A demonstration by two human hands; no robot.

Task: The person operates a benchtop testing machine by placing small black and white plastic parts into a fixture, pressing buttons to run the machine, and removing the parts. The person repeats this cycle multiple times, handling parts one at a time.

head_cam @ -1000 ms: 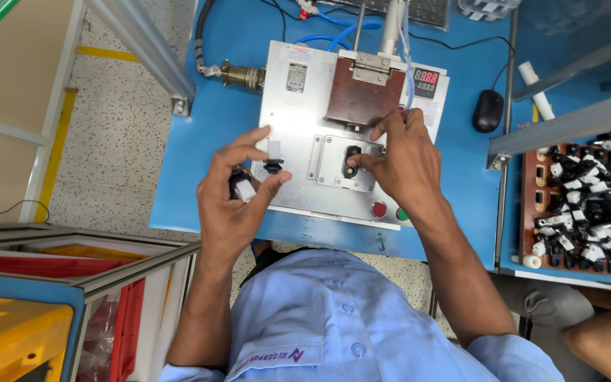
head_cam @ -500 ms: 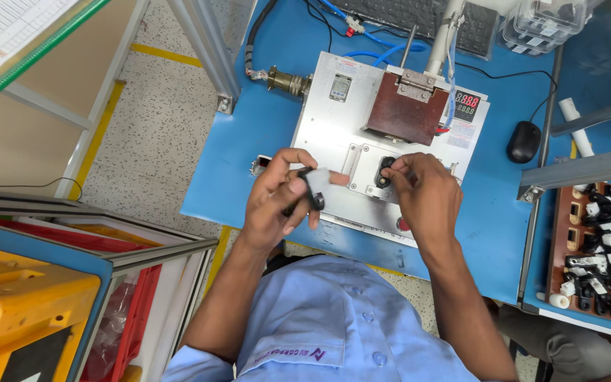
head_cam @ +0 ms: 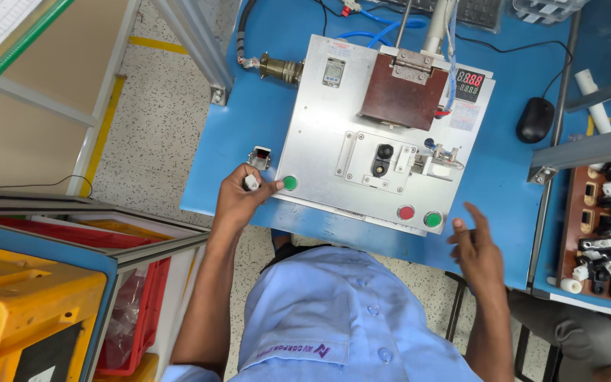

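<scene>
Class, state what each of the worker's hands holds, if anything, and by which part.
The left hand pinches a small white part between its fingertips, by its sides. The right hand is open and holds nothing.

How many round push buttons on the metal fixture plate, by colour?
Green buttons: 2
Red button: 1
Total: 3. The left hand rests beside the left green one.

The scene is lit brightly and evenly from above. Soft glare is spread over the metal fixture plate (head_cam: 383, 134), and only faint, short shadows are cast on the blue worktop (head_cam: 263, 106). Slight motion blur is seen on the right hand (head_cam: 476, 251); straight lines are bowed near the edges.
</scene>
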